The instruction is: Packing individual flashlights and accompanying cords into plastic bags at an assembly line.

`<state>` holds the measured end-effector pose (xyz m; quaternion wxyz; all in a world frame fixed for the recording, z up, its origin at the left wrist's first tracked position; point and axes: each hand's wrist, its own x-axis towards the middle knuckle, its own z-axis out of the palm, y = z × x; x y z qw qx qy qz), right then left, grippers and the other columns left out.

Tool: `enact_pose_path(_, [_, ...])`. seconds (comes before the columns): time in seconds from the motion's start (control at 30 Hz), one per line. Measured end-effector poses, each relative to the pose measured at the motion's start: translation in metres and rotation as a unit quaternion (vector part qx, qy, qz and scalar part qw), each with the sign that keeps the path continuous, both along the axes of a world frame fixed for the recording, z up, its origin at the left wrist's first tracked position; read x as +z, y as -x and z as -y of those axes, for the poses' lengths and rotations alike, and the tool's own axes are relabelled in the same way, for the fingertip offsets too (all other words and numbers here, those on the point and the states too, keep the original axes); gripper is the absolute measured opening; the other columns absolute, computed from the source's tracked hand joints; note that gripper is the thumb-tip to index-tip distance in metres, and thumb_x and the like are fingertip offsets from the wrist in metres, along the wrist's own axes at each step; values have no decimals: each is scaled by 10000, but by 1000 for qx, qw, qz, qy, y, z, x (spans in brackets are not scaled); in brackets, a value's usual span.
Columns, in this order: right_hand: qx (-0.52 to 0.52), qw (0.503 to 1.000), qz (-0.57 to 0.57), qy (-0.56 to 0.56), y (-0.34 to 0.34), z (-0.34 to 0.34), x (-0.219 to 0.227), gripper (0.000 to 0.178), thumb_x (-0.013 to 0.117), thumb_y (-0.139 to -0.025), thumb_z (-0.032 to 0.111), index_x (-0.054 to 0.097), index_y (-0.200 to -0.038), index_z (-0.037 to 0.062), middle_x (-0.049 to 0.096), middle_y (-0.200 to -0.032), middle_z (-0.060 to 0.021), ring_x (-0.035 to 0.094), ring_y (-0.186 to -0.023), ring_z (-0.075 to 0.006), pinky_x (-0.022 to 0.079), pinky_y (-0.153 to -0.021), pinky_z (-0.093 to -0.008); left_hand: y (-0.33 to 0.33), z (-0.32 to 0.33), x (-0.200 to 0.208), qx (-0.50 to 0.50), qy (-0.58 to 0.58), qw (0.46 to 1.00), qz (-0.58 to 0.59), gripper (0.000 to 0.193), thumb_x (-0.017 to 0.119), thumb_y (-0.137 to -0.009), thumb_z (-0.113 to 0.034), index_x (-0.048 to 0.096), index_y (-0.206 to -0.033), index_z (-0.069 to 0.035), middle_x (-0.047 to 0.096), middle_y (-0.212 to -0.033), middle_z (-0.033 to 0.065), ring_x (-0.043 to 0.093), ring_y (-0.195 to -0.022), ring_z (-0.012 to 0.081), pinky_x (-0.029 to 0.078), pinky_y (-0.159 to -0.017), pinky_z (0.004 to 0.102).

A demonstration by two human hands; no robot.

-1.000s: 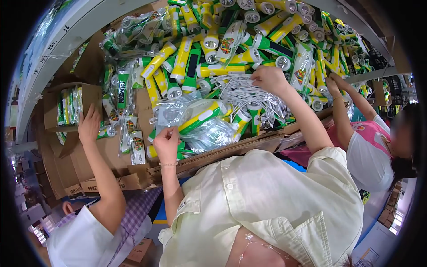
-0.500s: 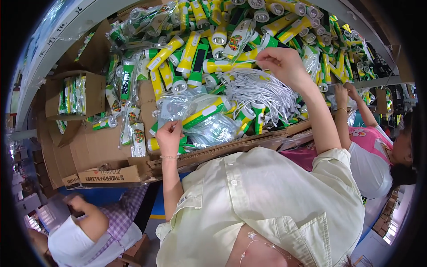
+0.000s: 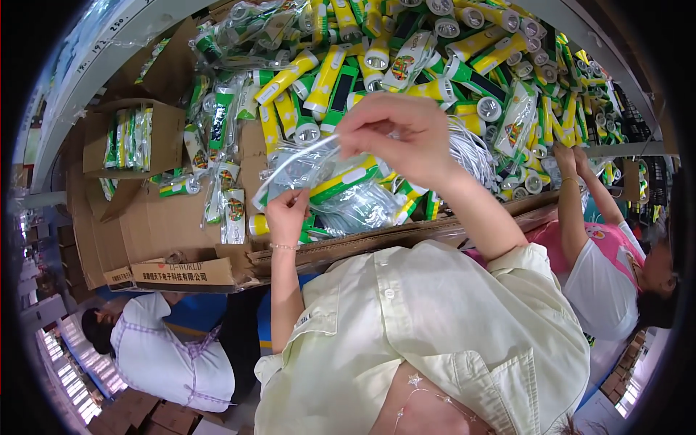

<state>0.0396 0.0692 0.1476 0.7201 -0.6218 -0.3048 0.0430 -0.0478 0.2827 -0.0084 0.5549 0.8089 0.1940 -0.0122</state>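
Note:
My right hand [image 3: 406, 134] is raised over the pile, its fingers pinching a thin white cable [image 3: 301, 154] that stretches out to the left. My left hand [image 3: 288, 217] is closed at the edge of a clear plastic bag, near a yellow-and-green flashlight [image 3: 346, 180] that lies in or under the film. The cable's far end hangs just above the bag. Behind my right wrist sits a bundle of white cables [image 3: 471, 154], partly hidden by the hand. More clear bags [image 3: 355, 210] lie right of my left hand.
Many yellow-and-green flashlights [image 3: 322, 83] fill the cardboard-lined bench [image 3: 163, 228]. At the left stands a carton [image 3: 167, 141] of bagged flashlights. A co-worker's hands [image 3: 569, 159] reach in at the right; another person [image 3: 170, 355] is at the lower left. A metal rail [image 3: 109, 54] borders the bench.
My right hand has moved left from the cable bundle, drawing out one white cable toward the bag. My left hand stays at the bag. The person at lower left has shifted.

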Motion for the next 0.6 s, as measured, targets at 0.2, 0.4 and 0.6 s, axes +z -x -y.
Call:
enact_pose_path(0.2, [77,987,78,118,0,-26,-112,102,632,-755,-17,638,-857,-13,620,-806,-100,654,-756,-180,523,-620,-273,0,-2,-3,-6,-10,1000,-4,165,635,-838,-133,685,-865,22,551,-529,5,493,-435,57,369,-400,212])
enact_pose_path(0.4, [12,716,347,605,-16,-4,-144,84,603,-673,74,657,-736,75,618,-749,-87,637,-731,-247,499,-568,-347,6,-3,-11,3,-12,1000,17,194,645,-817,-114,679,-928,42,620,-602,59,552,-470,81,428,-453,220])
enact_pose_path(0.6, [20,667,356,654,-10,-15,-121,61,623,-644,134,642,-690,98,593,-755,-51,627,-732,-233,492,-546,-350,8,-3,-11,-23,200,979,25,165,592,-851,-44,644,-980,44,663,-798,89,648,-661,135,522,-557,236])
